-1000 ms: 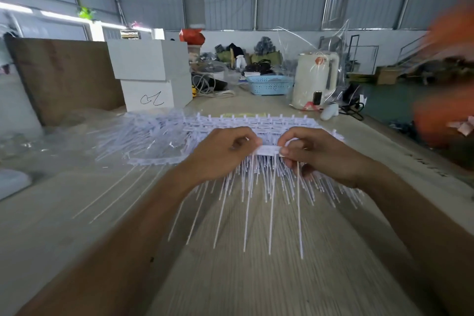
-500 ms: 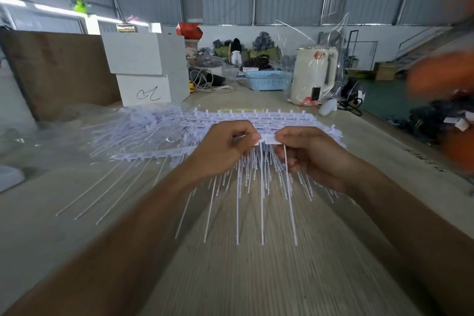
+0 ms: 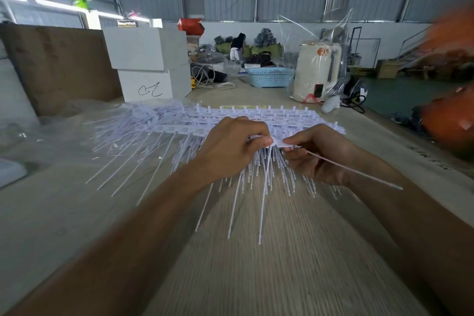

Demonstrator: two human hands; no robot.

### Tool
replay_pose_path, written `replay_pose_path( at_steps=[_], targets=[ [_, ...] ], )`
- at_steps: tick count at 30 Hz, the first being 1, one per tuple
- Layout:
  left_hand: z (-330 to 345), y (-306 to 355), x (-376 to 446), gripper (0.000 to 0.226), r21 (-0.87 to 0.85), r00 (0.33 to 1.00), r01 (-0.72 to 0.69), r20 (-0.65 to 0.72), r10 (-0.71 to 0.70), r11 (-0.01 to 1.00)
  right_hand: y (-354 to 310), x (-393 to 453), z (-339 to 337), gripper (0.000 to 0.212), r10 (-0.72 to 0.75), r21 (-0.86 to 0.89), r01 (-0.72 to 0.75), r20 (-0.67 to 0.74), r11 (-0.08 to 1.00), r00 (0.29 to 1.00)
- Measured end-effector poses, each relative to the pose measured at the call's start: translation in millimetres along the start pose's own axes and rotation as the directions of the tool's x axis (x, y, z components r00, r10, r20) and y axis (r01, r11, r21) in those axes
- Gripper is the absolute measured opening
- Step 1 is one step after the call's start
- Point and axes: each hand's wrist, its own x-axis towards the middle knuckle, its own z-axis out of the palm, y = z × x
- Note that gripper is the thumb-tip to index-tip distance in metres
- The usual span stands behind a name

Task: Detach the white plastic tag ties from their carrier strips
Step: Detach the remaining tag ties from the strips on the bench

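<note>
A carrier strip (image 3: 259,137) of white tag ties is held just above the wooden table, its thin tails (image 3: 264,187) hanging toward me. My left hand (image 3: 230,147) pinches the strip from the left. My right hand (image 3: 320,154) pinches the flat head of one white tag tie (image 3: 354,169), whose tail points out to the right across my wrist. More strips of ties (image 3: 256,117) lie stacked behind my hands, and a heap of loose ties (image 3: 133,126) spreads to the left.
Two stacked white boxes (image 3: 148,64) and a brown board (image 3: 59,64) stand at the back left. A blue basket (image 3: 269,77) and a cream kettle (image 3: 316,72) wrapped in clear film sit behind. Blurred orange shapes (image 3: 448,120) fill the right edge.
The tie in my right hand has swung from hanging down to pointing out to the right. My hands have stayed close together on the strip.
</note>
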Motion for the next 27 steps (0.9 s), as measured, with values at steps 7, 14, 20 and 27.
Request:
replay_pose_path(
  at_steps=[7, 14, 20, 27],
  targets=[
    [1.8, 2.7, -2.0, 0.024, 0.148, 0.990, -0.136, 0.058, 0.129, 0.980, 0.6, -1.2, -1.1, 0.030, -0.061, -0.151, 0.057, -0.020, 0.987, 0.998],
    [-6.8, 1.5, 0.4, 0.021, -0.210, 0.987, 0.161, 0.058, -0.152, 0.965, -0.6, -14.5, 3.4, 0.020, -0.412, -0.510, 0.420, 0.135, 0.750, 0.901],
    [-16.7, 3.7, -2.9, 0.028, -0.440, 0.975, 0.222, 0.122, -0.187, 0.870, -17.8, -23.2, -16.9, 0.018, -0.783, -0.686, 0.572, 0.005, 0.450, 0.622],
    [-13.7, 3.6, -1.5, 0.003, -0.441, 0.978, 0.203, 0.042, -0.206, 0.874, 0.5, -20.3, 10.0, 0.023, -0.663, -0.709, 0.575, 0.204, 0.407, 0.721]
  ],
)
